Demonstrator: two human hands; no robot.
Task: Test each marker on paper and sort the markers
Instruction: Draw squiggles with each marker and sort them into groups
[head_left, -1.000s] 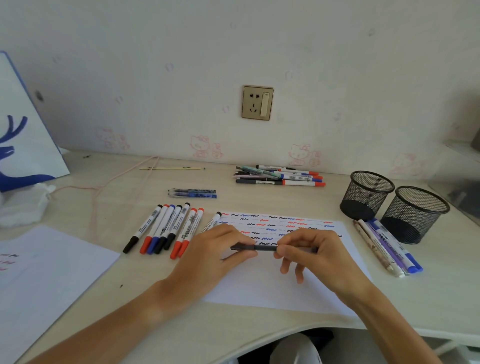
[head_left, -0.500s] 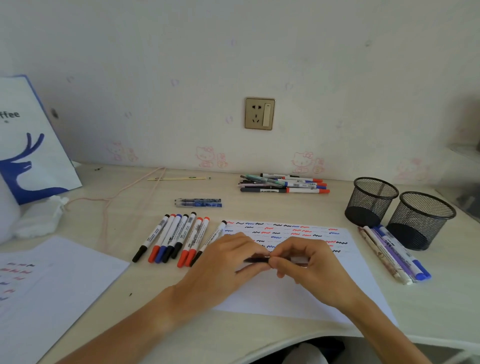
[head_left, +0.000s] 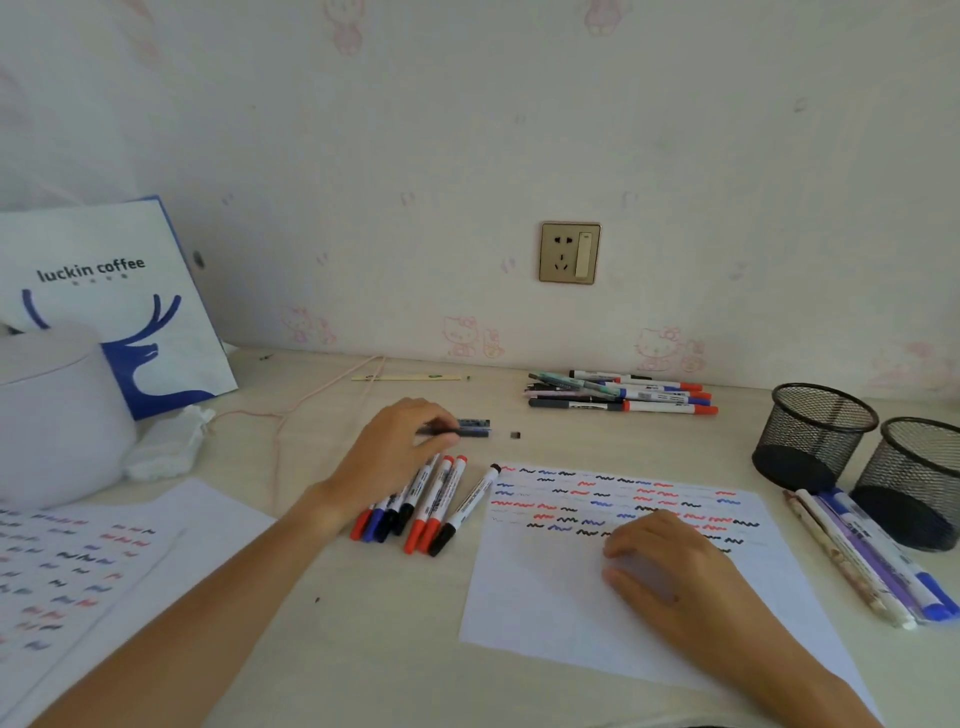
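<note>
Desk (head_left: 363, 649) crowded: our left hand (head_left: 387, 457) pinches a pen (head_left: 441, 430) at eleven o'clock and may scatter the markers (head_left: 415, 506); right hand (head_left: 670, 577) lies flat on the paper (head_left: 545, 613).

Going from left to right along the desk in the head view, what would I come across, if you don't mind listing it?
Coffee bag → scribbled sheet → left hand gripping a dark pen → row of markers → test paper under the right hand → two mesh cups.
</note>
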